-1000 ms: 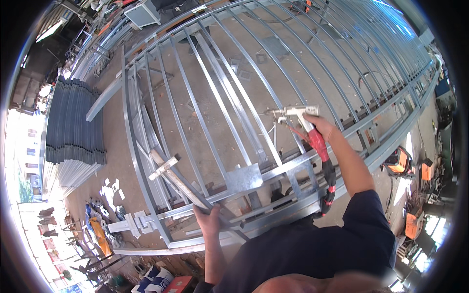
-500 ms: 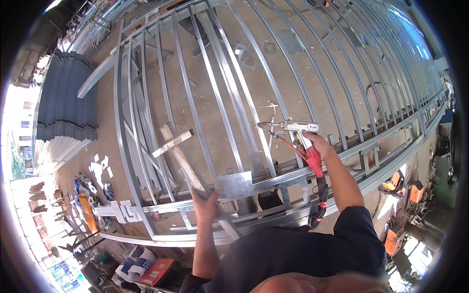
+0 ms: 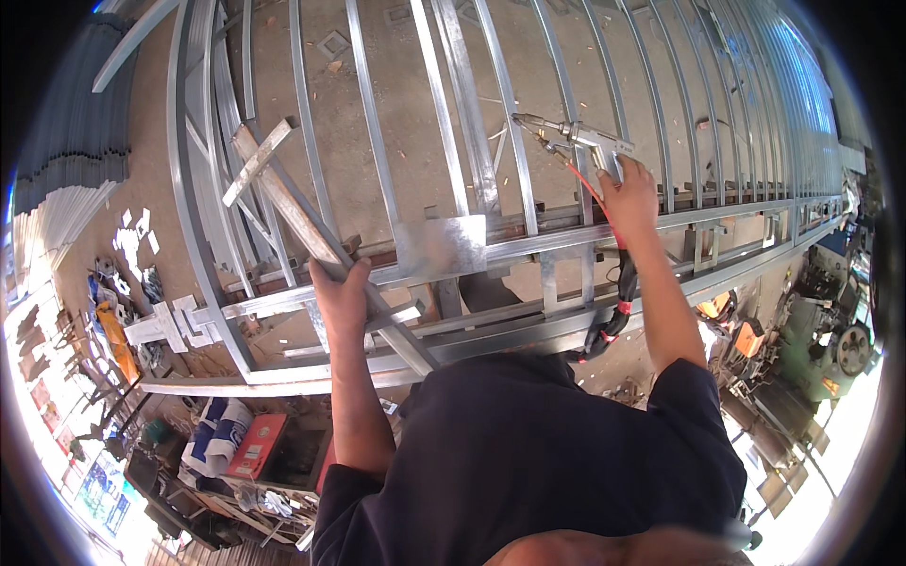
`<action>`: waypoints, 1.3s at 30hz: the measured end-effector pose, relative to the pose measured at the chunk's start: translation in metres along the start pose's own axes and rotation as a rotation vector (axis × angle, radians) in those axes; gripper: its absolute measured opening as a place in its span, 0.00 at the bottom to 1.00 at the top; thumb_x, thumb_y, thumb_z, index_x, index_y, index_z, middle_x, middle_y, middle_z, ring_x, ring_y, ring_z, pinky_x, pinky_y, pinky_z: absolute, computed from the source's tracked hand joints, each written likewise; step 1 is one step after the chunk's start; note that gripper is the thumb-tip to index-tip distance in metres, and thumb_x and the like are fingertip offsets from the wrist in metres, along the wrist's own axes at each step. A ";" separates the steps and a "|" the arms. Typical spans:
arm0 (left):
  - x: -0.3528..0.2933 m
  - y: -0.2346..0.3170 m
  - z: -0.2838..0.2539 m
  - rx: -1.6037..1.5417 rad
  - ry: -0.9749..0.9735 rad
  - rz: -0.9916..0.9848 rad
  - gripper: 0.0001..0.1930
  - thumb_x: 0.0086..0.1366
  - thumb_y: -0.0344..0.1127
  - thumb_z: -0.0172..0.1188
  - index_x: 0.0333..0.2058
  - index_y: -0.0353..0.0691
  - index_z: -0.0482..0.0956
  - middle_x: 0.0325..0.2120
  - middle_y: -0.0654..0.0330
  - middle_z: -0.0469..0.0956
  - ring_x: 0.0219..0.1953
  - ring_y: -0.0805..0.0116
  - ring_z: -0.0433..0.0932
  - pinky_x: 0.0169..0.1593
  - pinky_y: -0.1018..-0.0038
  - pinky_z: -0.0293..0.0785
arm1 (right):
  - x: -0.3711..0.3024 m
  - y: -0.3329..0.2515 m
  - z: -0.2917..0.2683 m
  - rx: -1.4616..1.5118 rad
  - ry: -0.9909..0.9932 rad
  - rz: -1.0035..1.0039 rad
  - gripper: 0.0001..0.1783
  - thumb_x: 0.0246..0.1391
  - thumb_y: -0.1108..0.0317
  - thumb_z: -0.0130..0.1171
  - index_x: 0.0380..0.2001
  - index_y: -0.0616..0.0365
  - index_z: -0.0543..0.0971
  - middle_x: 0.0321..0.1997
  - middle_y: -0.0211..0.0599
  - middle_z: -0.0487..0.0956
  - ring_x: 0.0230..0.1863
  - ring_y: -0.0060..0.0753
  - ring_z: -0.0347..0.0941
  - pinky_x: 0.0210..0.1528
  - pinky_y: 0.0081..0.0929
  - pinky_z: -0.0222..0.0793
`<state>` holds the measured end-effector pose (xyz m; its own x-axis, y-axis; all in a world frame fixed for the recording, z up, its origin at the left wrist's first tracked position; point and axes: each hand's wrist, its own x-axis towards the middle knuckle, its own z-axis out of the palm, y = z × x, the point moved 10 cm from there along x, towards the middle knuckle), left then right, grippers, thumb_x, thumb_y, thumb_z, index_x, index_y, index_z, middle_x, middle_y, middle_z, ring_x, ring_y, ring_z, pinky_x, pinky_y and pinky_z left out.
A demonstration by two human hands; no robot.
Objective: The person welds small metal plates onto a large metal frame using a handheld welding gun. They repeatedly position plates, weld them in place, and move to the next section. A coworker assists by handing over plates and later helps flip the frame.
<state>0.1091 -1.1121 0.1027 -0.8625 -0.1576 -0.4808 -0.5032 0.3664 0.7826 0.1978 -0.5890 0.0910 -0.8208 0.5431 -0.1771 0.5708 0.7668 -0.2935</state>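
Head: left hand clasps bar, right hand gun.

flat plate on metal frame

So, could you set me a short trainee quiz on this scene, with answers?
1. The right fingers hold: (a) a saw, (b) a gun, (c) a brush?
2. Put in order, left to right: gun, plate, cross-shaped bar.
3. True or false: the left fingers grip the bar.

Key: 1. b; 2. bar, plate, gun; 3. true.
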 end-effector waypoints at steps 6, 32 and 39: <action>0.007 0.022 -0.003 0.116 0.019 0.066 0.33 0.57 0.42 0.69 0.55 0.26 0.68 0.46 0.42 0.79 0.49 0.57 0.79 0.55 0.65 0.74 | -0.103 -0.224 0.097 0.197 -0.270 -0.717 0.36 0.50 0.57 0.71 0.61 0.56 0.75 0.58 0.47 0.77 0.59 0.51 0.74 0.64 0.44 0.67; 0.153 0.068 0.223 0.481 -0.322 0.230 0.45 0.68 0.50 0.58 0.71 0.26 0.47 0.52 0.28 0.77 0.56 0.33 0.77 0.62 0.54 0.72 | -0.111 -0.015 0.039 1.389 -0.462 0.589 0.25 0.57 0.69 0.69 0.57 0.63 0.77 0.50 0.30 0.82 0.52 0.26 0.75 0.59 0.29 0.66; 0.157 0.067 0.228 0.479 -0.293 0.280 0.44 0.72 0.47 0.54 0.72 0.26 0.40 0.61 0.26 0.67 0.61 0.30 0.71 0.64 0.51 0.70 | -0.055 -0.057 0.028 1.499 -0.497 0.546 0.31 0.58 0.67 0.69 0.62 0.66 0.74 0.59 0.36 0.78 0.59 0.30 0.72 0.64 0.32 0.64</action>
<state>-0.0478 -0.9036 -0.0100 -0.8737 0.2369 -0.4250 -0.1222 0.7386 0.6630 0.2102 -0.6722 0.0907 -0.6411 0.2392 -0.7292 0.4878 -0.6066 -0.6278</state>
